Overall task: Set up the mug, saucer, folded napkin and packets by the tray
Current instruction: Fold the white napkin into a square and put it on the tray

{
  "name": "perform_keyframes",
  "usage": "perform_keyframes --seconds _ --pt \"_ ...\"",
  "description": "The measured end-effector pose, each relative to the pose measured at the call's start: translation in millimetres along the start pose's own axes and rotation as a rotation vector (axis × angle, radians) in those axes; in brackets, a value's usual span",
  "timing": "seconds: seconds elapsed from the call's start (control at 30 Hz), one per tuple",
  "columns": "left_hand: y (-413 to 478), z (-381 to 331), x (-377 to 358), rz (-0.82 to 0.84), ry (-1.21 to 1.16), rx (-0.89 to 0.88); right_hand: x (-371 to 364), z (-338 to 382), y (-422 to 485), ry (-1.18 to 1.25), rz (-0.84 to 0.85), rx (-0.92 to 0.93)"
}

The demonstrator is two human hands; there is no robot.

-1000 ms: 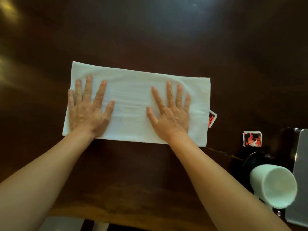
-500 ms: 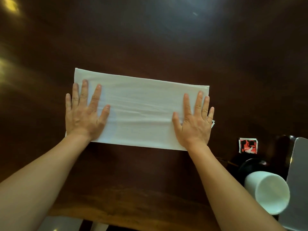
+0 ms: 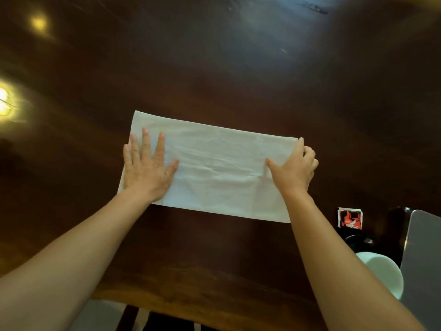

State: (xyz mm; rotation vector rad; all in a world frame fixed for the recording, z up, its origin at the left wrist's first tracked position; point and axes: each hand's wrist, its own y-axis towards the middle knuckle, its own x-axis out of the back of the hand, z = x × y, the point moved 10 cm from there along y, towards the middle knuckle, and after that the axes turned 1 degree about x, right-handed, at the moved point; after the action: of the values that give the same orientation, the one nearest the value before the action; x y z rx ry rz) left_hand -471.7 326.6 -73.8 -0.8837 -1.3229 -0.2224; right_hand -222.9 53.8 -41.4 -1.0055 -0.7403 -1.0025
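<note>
A white napkin (image 3: 219, 168), folded into a long rectangle, lies flat on the dark wooden table (image 3: 214, 68). My left hand (image 3: 145, 170) presses flat on its left end, fingers spread. My right hand (image 3: 294, 168) curls around the napkin's right edge, thumb on top and fingers wrapped over the end. A red and black packet (image 3: 350, 218) lies to the right of the napkin. Below it sits a black saucer (image 3: 358, 242). A white mug (image 3: 381, 271) shows at the lower right, partly hidden by my right forearm. The grey tray (image 3: 422, 259) fills the right edge.
The table's near edge (image 3: 202, 304) runs along the bottom, with light floor below it. Bright lamp reflections (image 3: 4, 101) glare on the table at the far left.
My right hand slid to the napkin's right end and went from lying flat to curling around the edge. The left hand stays pressed on the left end. The view shifted slightly.
</note>
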Motion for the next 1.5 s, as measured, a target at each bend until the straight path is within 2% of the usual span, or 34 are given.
perform_keyframes --seconds 0.17,0.3,0.5,0.73,0.97,1.1,1.27,1.5 --pt "-60 -77 -17 -0.029 -0.07 -0.273 11 -16 21 0.273 0.055 -0.286" --pt "-100 -103 -50 -0.048 -0.073 -0.361 15 -25 15 0.211 0.072 -0.401" --pt "-127 -88 -65 -0.055 -0.059 -0.426 18 -15 -2 0.131 0.109 -0.423" --pt "-132 -79 -69 -0.031 -0.05 -0.483 43 21 -16 0.209 0.101 -0.267" --pt "-132 -75 -72 -0.005 -0.063 -0.515 69 107 -44 0.421 0.145 -0.171" --pt "-132 -76 -66 -0.016 -0.103 -0.536 60 165 -55 0.5 0.207 -0.123" --pt "-134 -76 -64 -0.052 -0.133 -0.558 13 239 -67 0.429 0.281 0.004" --pt "-134 -73 -59 -0.129 -0.192 -0.559 -90 317 -93 0.103 0.49 0.225"
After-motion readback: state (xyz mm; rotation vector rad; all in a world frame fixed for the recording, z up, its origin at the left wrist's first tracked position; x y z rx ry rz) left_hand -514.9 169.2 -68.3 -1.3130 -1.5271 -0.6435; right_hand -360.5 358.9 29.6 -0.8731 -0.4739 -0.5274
